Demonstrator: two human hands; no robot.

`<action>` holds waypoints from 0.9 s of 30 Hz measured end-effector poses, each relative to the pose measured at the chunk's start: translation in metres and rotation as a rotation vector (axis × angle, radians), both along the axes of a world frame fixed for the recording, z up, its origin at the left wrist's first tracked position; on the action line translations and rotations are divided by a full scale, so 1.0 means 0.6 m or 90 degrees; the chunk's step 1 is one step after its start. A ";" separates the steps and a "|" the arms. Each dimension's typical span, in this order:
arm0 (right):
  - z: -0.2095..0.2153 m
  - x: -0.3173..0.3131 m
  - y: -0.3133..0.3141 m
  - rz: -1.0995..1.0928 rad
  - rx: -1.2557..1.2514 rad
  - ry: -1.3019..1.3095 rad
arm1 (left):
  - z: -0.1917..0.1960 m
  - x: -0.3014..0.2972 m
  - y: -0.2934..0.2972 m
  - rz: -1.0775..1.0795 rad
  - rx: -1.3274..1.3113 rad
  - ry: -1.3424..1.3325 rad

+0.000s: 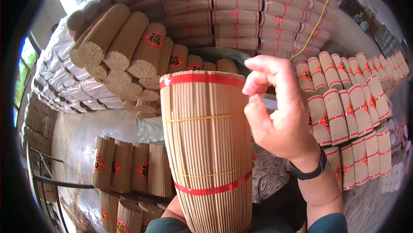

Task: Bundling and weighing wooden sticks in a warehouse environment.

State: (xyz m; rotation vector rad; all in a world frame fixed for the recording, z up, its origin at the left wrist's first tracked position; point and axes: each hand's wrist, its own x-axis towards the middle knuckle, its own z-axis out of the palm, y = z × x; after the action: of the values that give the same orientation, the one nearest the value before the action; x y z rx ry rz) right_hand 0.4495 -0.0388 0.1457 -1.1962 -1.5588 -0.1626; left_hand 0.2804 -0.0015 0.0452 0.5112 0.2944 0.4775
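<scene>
A large upright bundle of thin tan sticks, resembling incense sticks (206,142), stands in front of me. Two red bands and two yellow rubber bands ring it. My left forearm passes behind its lower left side, and fingertips of my left hand (254,155) show at its right edge; the rest of that hand is hidden. My right hand (277,108) is raised beside the bundle's upper right edge, fingers curled toward the thumb. A small pale piece shows behind the curled fingers; what it is, I cannot tell. A dark band circles my right wrist.
Loose stick bundles (144,52) are piled at the back left, more (140,166) at the lower left by a dark metal frame (64,182). Red-banded bundles (337,114) stand in rows at right. Plastic-wrapped stacks (238,13) form the back wall, crossed by a yellow cord (320,16).
</scene>
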 end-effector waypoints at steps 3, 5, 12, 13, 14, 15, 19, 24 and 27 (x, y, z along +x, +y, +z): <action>0.025 -0.017 0.023 -0.008 0.020 -0.094 | -0.010 -0.015 0.003 0.040 -0.004 -0.018; 0.039 -0.034 0.041 0.018 0.009 -0.099 | -0.015 -0.032 0.007 0.079 -0.008 -0.023; 0.057 -0.042 0.065 -0.031 -0.047 -0.150 | -0.055 -0.048 0.008 0.162 -0.042 -0.059; 0.060 -0.043 0.065 -0.048 -0.056 -0.161 | -0.061 -0.051 0.007 0.170 -0.046 -0.062; 0.061 -0.044 0.066 -0.064 -0.064 -0.172 | -0.066 -0.053 0.007 0.179 -0.051 -0.065; 0.061 -0.045 0.068 -0.062 -0.066 -0.176 | -0.070 -0.057 0.006 0.186 -0.055 -0.067; 0.054 -0.047 0.072 -0.112 -0.046 -0.233 | -0.083 -0.070 0.001 0.210 -0.067 -0.071; 0.048 -0.048 0.060 -0.153 -0.059 -0.285 | -0.093 -0.087 -0.002 0.228 -0.073 -0.061; 0.040 -0.036 0.047 -0.053 -0.052 -0.109 | -0.095 -0.094 0.003 0.221 -0.069 -0.052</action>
State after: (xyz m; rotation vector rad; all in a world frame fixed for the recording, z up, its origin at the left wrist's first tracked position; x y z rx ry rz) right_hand 0.4279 -0.0109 0.1695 -1.3413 -1.6779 -0.2637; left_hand 0.2242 0.0006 -0.0117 0.3340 0.3303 0.8137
